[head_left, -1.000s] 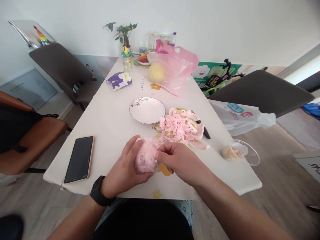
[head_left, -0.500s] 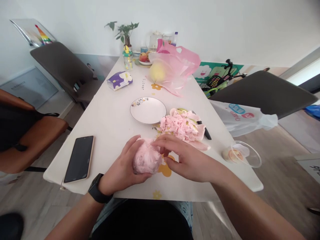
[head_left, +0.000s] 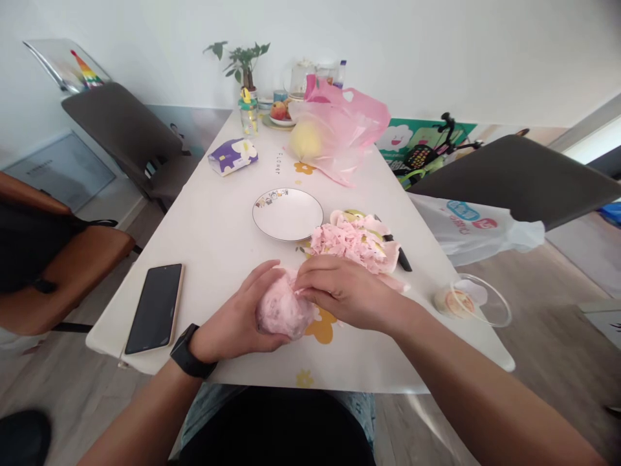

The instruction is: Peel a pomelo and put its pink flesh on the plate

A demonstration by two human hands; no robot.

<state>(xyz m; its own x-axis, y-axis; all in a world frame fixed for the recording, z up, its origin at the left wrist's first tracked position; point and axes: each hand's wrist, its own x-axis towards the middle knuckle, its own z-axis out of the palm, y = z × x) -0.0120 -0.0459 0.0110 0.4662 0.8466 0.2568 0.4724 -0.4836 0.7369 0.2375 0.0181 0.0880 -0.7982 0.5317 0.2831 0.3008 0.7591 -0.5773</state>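
My left hand (head_left: 242, 314) is wrapped round the left side of a peeled pomelo (head_left: 287, 310), a round fruit covered in pale pink pith, at the table's near edge. On the upper right of the fruit, my right hand (head_left: 337, 285) pinches the pith between thumb and fingers. Just beyond that hand lies a heap of pink pith scraps and peel (head_left: 352, 239), green skin showing at its far side. A knife with a black handle (head_left: 403, 260) lies partly hidden behind the heap. Left of the heap stands a white plate (head_left: 286, 220) with small printed figures on its rim.
On the table's left corner rests a phone (head_left: 155, 309). Farther back are a purple tissue pack (head_left: 233, 156) and a pink plastic bag (head_left: 349, 129) around a yellow fruit. A clear round container (head_left: 478, 299) is near the right edge. Chairs flank the table.
My right hand has moved slightly left and its thumb and fingers have closed into a pinch on the pomelo's pith. My left hand keeps its hold.
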